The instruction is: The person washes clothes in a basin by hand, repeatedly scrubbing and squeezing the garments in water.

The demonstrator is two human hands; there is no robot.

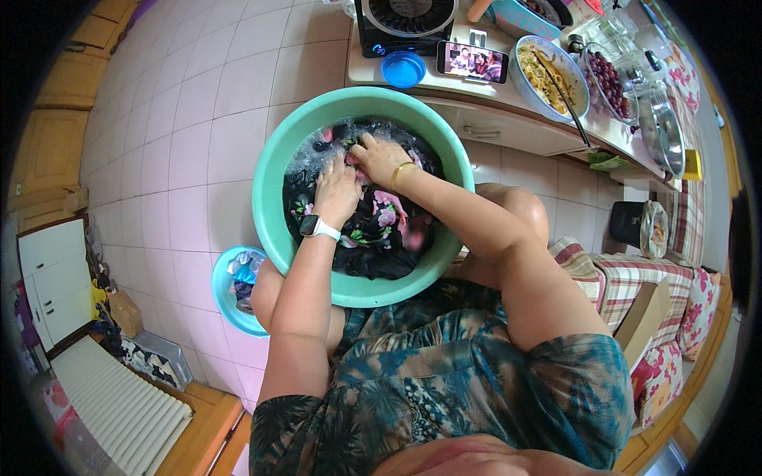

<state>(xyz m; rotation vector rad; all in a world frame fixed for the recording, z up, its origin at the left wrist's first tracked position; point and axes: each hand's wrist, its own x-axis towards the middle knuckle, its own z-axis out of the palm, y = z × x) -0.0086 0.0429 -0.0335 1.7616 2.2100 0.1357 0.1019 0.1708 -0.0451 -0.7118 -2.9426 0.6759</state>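
A large green plastic basin (268,172) stands between my knees. In it lies soaked black cloth with pink flowers and green leaves (375,232), with soapy water foaming along its far side. My left hand (337,185), a white-banded watch at its wrist, presses on the cloth with its fingertips around a fold. Just to its right, my right hand (384,159) grips the same bunched part with bent fingers; a gold-coloured bracelet circles that wrist. Between the two hands shows a pink patch of the fabric. Some fingertips are hidden in the folds.
Left of the basin, a small blue basin (221,291) holds more cloth. Beyond is a counter (431,83) with an induction cooker (408,24), a blue dish (403,69), a propped phone (472,62), a noodle bowl (550,77) with chopsticks and a bowl of grapes (610,83).
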